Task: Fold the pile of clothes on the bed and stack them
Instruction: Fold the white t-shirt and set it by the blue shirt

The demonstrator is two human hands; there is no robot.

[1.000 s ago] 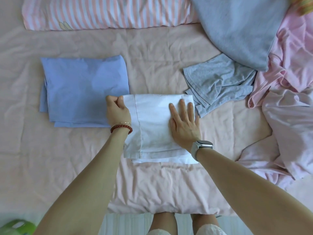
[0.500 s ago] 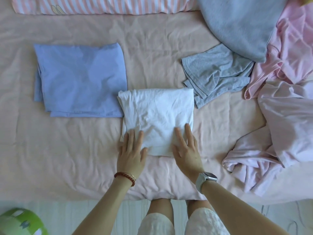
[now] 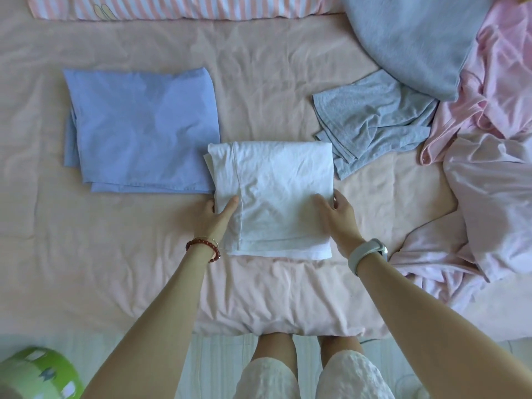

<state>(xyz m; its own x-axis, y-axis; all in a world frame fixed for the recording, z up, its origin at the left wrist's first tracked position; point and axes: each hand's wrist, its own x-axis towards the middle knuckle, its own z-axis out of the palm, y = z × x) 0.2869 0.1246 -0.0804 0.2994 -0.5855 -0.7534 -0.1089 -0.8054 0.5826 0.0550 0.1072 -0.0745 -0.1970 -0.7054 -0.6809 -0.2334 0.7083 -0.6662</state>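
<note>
A folded white garment [image 3: 276, 191] lies in the middle of the pink bed sheet [image 3: 144, 269]. My left hand [image 3: 220, 216] grips its left edge, thumb on top and fingers tucked beneath. My right hand [image 3: 336, 214] grips its right edge the same way. To the left lies a folded blue garment [image 3: 141, 128], its right edge touching the white one. An unfolded grey garment [image 3: 374, 116] sits crumpled at the right, just past the white one's far right corner.
A grey blanket [image 3: 408, 38] and loose pink clothes [image 3: 495, 156] cover the right side. A striped pillow [image 3: 178, 7] runs along the far edge. A green round object [image 3: 37, 372] stands on the floor at the bottom left, below the bed's near edge.
Both hands left the top and near edge of the white garment and took hold of its left and right sides.
</note>
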